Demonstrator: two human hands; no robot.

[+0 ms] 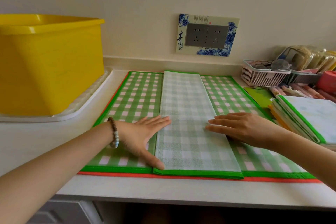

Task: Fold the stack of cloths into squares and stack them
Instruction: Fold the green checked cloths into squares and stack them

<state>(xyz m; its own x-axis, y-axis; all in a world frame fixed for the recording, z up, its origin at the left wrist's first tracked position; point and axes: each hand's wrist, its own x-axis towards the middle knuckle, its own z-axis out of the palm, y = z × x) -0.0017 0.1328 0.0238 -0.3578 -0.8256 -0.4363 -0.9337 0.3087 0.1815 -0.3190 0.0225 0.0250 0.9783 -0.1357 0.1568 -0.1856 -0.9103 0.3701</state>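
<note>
1. The long folded strip (190,114) lies pale side up down the middle of a spread green checked cloth (134,100) on the worktop (36,138), and the orange edge (116,173) of another cloth shows beneath.
2. The left hand (145,136) lies flat with its fingers straight and close together, fingertips on the strip's left edge and thumb running along it. The right hand (241,129) is flat too, its fingers straight and slightly apart, pressing the strip's right edge. Neither grips anything.
3. Risk: the strip looks light and only pressed, not creased hard. If both hands lift at once, its layers could spring open and the edges drift out of line, giving a lopsided square.
4. Risk: folding the strip end to end means catching its near end alone. The spread cloth lies directly under it, so fingers could pinch both layers and drag the lower cloths askew, or off the worktop's front edge (the hems already sit close to it).
5. Risk: the folded pile (300,120) at the right lies just beside the right forearm, and a wide sweep could knock it.
6. Containers: the yellow tub (49,63) stands on a white tray (54,114), its inside hidden. The pink basket (263,76) holds what looks like a small strainer among clutter I cannot make out
</note>
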